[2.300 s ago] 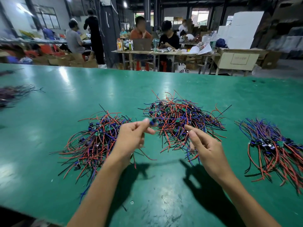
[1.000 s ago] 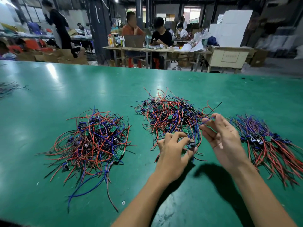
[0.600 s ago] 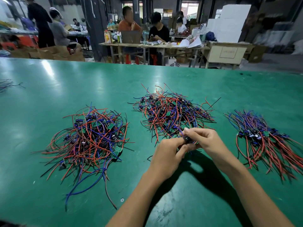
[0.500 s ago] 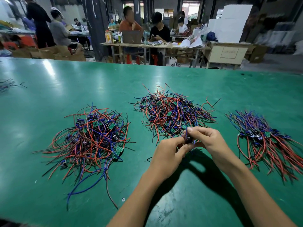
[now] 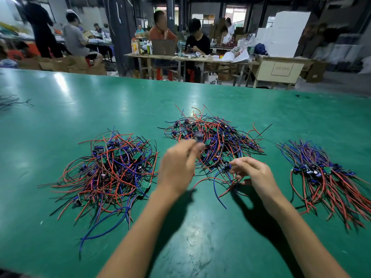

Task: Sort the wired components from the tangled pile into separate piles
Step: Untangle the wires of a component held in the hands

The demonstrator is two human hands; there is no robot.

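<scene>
I see the left hand (image 5: 177,167), blurred, pinching a small dark wired component (image 5: 199,136) at its fingertips, raised over the near edge of the tangled middle pile of red, blue and black wires (image 5: 212,141). Just right of it, the right hand (image 5: 254,174) hangs with loosely curled fingers by the pile's near strands; whether it grips one I cannot tell. Further left lies a loose wire pile (image 5: 112,171), further right a straighter bundle (image 5: 325,175), all on the green table (image 5: 100,101).
</scene>
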